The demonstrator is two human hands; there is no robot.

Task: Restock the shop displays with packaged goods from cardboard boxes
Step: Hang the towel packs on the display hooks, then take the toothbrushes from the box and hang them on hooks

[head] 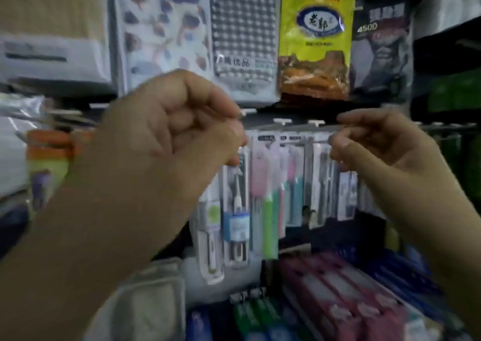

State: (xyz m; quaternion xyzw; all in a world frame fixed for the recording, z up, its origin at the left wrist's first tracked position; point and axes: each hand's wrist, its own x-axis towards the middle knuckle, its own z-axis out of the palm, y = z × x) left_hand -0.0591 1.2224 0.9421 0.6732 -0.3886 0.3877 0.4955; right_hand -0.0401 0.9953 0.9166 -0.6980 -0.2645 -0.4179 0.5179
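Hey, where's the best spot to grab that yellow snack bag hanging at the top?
Pinch the yellow plastic snack bag at its lower bulging part, coming from the front and below. It hangs flat, facing out, with packs close on both sides, so the front is the free side; its top runs out of view.

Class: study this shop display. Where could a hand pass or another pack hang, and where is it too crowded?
Free: the gap between the left hand and right hand, along the peg rail below the yellow packet. Crowded: the hanging toothbrush packs overlap, and the boxed goods below lie packed edge to edge.
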